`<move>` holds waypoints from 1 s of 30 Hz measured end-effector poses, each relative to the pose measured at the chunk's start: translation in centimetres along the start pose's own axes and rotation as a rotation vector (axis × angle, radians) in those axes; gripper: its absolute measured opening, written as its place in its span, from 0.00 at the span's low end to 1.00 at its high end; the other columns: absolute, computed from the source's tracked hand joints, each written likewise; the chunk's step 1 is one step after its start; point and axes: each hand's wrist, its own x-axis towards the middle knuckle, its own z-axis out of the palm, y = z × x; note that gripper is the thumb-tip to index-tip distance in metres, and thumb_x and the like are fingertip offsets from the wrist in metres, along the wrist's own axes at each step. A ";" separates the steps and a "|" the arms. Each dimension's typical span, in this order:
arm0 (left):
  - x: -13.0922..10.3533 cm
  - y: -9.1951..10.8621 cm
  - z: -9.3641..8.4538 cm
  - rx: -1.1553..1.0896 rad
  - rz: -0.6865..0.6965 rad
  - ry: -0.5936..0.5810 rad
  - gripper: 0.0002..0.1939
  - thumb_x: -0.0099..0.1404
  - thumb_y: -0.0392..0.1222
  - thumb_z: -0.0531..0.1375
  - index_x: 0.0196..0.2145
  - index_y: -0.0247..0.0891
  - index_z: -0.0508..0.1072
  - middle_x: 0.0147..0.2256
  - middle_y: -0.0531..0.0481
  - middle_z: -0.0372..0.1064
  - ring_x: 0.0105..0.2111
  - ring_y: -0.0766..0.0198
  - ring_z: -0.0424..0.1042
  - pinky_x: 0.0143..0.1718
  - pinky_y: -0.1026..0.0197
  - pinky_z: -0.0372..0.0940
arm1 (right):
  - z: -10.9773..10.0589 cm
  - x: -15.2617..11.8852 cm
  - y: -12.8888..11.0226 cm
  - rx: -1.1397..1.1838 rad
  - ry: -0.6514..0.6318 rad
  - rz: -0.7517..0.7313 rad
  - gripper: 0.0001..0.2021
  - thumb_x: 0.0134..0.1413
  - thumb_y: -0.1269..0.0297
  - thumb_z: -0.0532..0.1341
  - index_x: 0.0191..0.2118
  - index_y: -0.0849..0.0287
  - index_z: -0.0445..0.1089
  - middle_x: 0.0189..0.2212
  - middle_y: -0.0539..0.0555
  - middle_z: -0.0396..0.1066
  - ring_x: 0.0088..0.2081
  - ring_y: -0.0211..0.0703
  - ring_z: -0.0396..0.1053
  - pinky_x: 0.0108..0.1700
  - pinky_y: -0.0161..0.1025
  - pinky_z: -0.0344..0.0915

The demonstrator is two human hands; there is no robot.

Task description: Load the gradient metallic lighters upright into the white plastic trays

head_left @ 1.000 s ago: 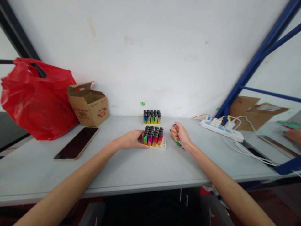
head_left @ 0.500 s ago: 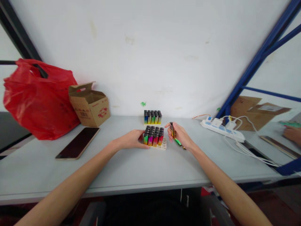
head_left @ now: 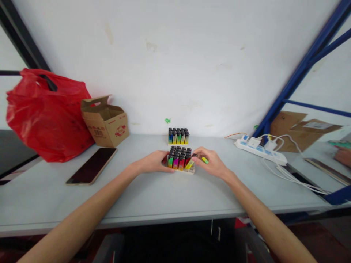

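Near the middle of the desk, a pale tray [head_left: 190, 171] holds several upright lighters [head_left: 178, 157] with black tops and coloured bodies. My left hand [head_left: 153, 162] grips the tray and lighters at the left end, thumb at the front. Over the tray's right end, my right hand [head_left: 210, 162] pinches a yellow lighter [head_left: 189, 164], tilted with its black top toward my fingers. A yellow-green lighter end [head_left: 205, 160] shows by my right palm; its rest is hidden. Behind stands a second block of lighters [head_left: 178, 136], upright in rows.
To the left are a phone [head_left: 92, 166], an open cardboard box [head_left: 105, 122] and a red plastic bag [head_left: 49, 117]. A power strip [head_left: 260, 151] with white cables lies at the right, beside a blue frame [head_left: 297, 80]. Another person's hand [head_left: 342, 156] appears at the far right.
My right hand has moved left to the tray, and a yellow lighter now leans at the tray's right end in my fingers. My left hand stays at the tray's left end.
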 end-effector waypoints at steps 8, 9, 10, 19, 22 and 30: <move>-0.1 0.4 -0.1 -0.008 0.016 0.002 0.32 0.57 0.63 0.67 0.51 0.39 0.76 0.42 0.49 0.78 0.38 0.55 0.74 0.37 0.61 0.64 | 0.9 0.0 -0.2 0.030 -0.038 0.016 0.13 0.61 0.53 0.66 0.40 0.56 0.66 0.27 0.49 0.74 0.28 0.39 0.71 0.32 0.36 0.66; -0.1 0.4 -0.1 -0.010 0.013 0.001 0.32 0.57 0.63 0.68 0.51 0.40 0.75 0.43 0.49 0.78 0.38 0.55 0.75 0.37 0.61 0.65 | 0.8 0.0 -0.4 0.031 -0.042 0.012 0.13 0.60 0.53 0.66 0.39 0.56 0.67 0.27 0.49 0.74 0.28 0.39 0.71 0.32 0.36 0.66; -0.1 0.4 -0.1 -0.012 0.011 0.002 0.31 0.56 0.63 0.68 0.51 0.40 0.75 0.43 0.49 0.78 0.39 0.55 0.75 0.38 0.61 0.65 | 0.8 0.0 -0.5 0.032 -0.047 0.007 0.13 0.60 0.52 0.66 0.39 0.56 0.67 0.27 0.49 0.74 0.28 0.39 0.71 0.32 0.36 0.66; -0.2 0.8 -0.2 -0.002 -0.001 -0.004 0.29 0.57 0.61 0.68 0.50 0.39 0.76 0.43 0.50 0.79 0.39 0.56 0.76 0.38 0.61 0.66 | 0.9 0.3 -0.3 -0.079 0.007 0.069 0.19 0.57 0.47 0.68 0.45 0.55 0.67 0.23 0.44 0.70 0.24 0.38 0.67 0.30 0.35 0.62; -0.1 0.8 -0.2 -0.001 -0.010 0.003 0.30 0.57 0.61 0.68 0.50 0.40 0.75 0.45 0.49 0.79 0.41 0.55 0.76 0.41 0.60 0.67 | -0.3 0.4 0.5 -0.099 0.122 0.102 0.19 0.62 0.46 0.63 0.47 0.56 0.66 0.22 0.44 0.69 0.24 0.38 0.66 0.31 0.35 0.62; 0.1 0.2 -0.2 0.020 -0.033 -0.001 0.31 0.56 0.64 0.68 0.49 0.40 0.76 0.44 0.49 0.78 0.39 0.56 0.75 0.40 0.61 0.67 | -3.4 -0.3 7.9 -0.533 0.157 0.208 0.16 0.64 0.54 0.61 0.50 0.61 0.71 0.39 0.58 0.74 0.39 0.47 0.71 0.47 0.44 0.66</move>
